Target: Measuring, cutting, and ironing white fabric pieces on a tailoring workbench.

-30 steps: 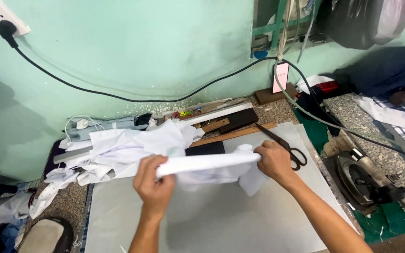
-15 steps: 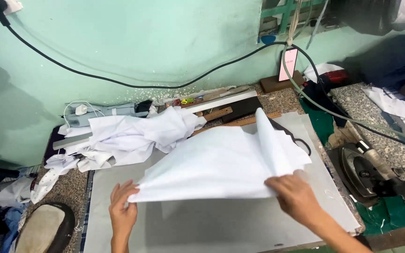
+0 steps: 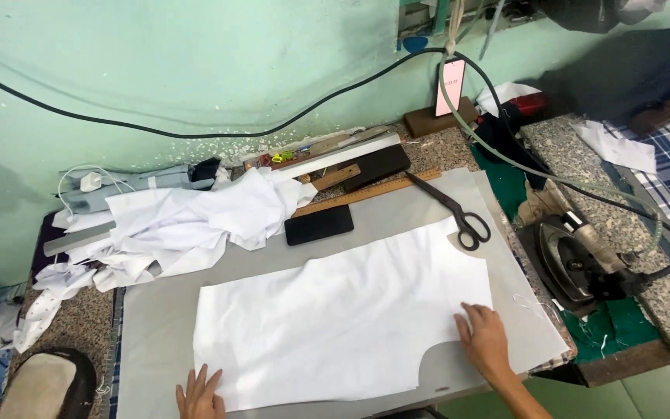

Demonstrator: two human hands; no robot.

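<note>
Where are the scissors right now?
The black scissors lie on the grey pad's far right side, just past the white cloth's corner, between the wooden ruler and the iron.

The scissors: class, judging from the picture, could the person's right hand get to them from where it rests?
Probably yes. The right hand lies flat on the white fabric, and the scissors lie uncovered on the grey mat beyond it, with only flat cloth between them.

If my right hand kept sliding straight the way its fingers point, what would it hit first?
The right hand lies flat on the white fabric piece, fingers pointing up and slightly left, toward the wall. That line runs over bare fabric; the first thing it would likely meet is the black scissors, by their handles, though depth is uncertain.
</note>
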